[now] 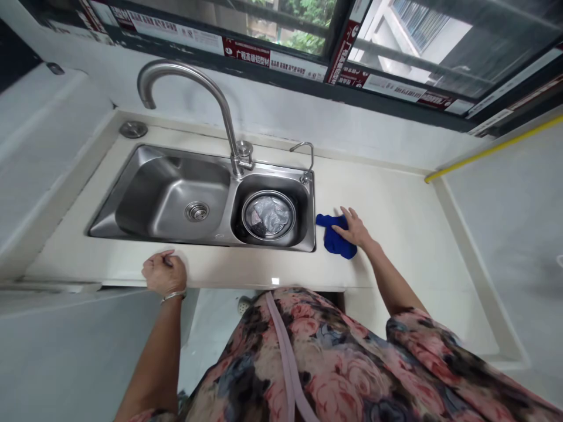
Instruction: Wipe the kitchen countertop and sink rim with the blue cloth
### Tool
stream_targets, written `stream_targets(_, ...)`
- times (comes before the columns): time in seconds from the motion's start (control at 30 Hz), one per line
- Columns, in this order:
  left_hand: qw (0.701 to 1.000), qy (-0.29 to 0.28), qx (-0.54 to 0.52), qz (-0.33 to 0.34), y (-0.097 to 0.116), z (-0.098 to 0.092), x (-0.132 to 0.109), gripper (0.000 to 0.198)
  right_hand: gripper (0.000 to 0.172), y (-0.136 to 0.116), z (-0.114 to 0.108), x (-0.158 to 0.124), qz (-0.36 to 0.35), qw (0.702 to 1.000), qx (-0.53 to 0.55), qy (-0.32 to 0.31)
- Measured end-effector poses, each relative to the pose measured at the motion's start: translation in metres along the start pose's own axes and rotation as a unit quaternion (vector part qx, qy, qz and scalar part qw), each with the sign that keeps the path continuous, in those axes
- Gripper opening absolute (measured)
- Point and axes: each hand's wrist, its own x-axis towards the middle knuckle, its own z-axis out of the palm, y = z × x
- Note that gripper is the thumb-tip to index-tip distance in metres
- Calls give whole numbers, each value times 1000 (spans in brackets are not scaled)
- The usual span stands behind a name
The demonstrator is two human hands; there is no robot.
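Note:
On the counter right of the sink, my right hand (354, 228) presses on a crumpled blue cloth (339, 241). The thumb lies over the cloth and some fingertips reach past it. My left hand (165, 272) is curled into a fist at the counter's front edge, below the large basin. Something dark shows between its thumb and fingers, too small to name. In the small basin of the steel sink (176, 193) sits a round metal strainer (288, 231) with a crumpled clear plastic bag (271, 214) in it.
A tall curved faucet (211, 88) rises behind the sink, and a thin small tap (312, 155) stands at its right back corner. A round metal cap (133, 129) lies at the counter's back left. A yellow pipe (492, 149) runs along the right wall. Windows line the back.

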Motion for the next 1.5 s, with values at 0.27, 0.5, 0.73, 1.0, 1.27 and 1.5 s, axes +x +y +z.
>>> stream_targets(0.27,1000,13,17,-4,-2,2,-1,26,60,-4,82,-25,20,990,-122,70)
stream_targets(0.5,999,8,44,-8,0,-2,0,22,60,20,62,109,112,983,-103,105)
stream_targets(0.73,999,0,49,-3,-1,-8,2,22,65,28,53,237,158,974,-72,147)
stream_targets(1.0,997,0,66,-33,2,-7,2,25,55,0,71,273,-27,987,-101,120)
stream_targets(1.27,998,-6,58,-38,12,-7,0,25,51,-24,59,138,-136,985,-98,37)
stream_targets(1.5,999,-8,41,-21,14,-7,0,31,33,-48,68,36,-193,978,-81,-16)
